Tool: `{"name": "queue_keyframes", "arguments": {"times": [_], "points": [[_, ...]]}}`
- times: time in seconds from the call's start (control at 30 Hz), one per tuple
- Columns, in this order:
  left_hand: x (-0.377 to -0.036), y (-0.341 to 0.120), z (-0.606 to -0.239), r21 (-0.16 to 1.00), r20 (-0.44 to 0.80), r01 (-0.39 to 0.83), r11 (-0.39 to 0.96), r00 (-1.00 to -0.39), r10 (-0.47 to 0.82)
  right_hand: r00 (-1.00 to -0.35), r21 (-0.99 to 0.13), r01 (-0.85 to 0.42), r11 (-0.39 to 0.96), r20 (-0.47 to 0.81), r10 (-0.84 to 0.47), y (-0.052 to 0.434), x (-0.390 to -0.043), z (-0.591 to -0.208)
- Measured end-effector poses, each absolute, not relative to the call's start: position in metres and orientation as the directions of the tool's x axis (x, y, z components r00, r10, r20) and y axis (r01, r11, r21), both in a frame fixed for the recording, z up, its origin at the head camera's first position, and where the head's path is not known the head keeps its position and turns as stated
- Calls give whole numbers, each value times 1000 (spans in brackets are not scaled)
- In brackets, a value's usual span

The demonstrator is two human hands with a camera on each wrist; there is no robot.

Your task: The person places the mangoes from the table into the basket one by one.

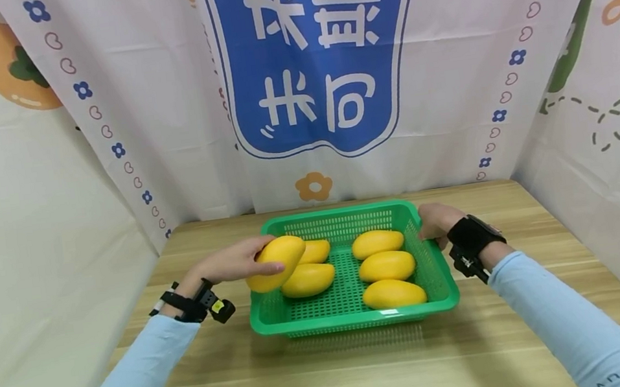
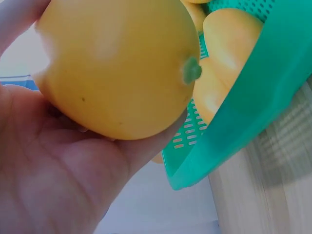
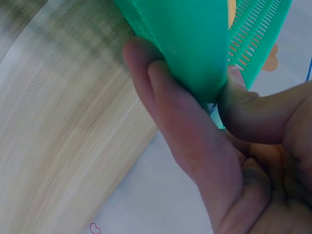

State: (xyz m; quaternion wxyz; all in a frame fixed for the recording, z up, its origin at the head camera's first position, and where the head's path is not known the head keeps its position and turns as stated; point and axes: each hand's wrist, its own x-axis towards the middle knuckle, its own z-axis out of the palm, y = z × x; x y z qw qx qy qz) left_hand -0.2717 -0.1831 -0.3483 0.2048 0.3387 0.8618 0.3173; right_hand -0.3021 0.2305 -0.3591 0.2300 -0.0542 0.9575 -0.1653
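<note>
A yellow mango (image 1: 282,261) is gripped in my left hand (image 1: 235,260), tilted over the left side of a green plastic basket (image 1: 356,317). In the left wrist view this mango (image 2: 117,68) shows a small green stem end, with fingers and thumb around its sides. Inside the basket, two mangoes (image 1: 308,280) lie at the left, partly hidden behind the held one. Three more mangoes (image 1: 387,266) form a column along the right side. My right hand (image 1: 437,222) pinches the basket's right rim (image 3: 195,53), thumb inside and fingers outside.
The basket stands on a wood-grain table (image 1: 323,381) near its back edge. A white printed cloth (image 1: 189,170) hangs behind, with more white sheeting (image 1: 20,271) at both sides. Each wrist wears a strapped camera (image 1: 220,308).
</note>
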Motion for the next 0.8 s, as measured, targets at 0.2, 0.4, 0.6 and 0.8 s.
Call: {"name": "queue_keyframes", "arguments": {"times": [0.2,0.4,0.6,0.8], "points": [[-274,-177,-350,643,-138,487,591,-685,715,-888,-349,-19,937,-425,-176,230,-302,-360],[-274,-171,-350,626,-163,483,612,-687,708,-888,-381,13,925,-429,-164,229,-304,-361],[-277,-164,-351,612,-185,488,622,-676,713,-891,-365,-17,931,-416,-180,229,-303,-359],[-279,-158,-352,575,-187,521,631,-667,721,-893,-341,-32,939,-413,-181,230,-304,-360]]}}
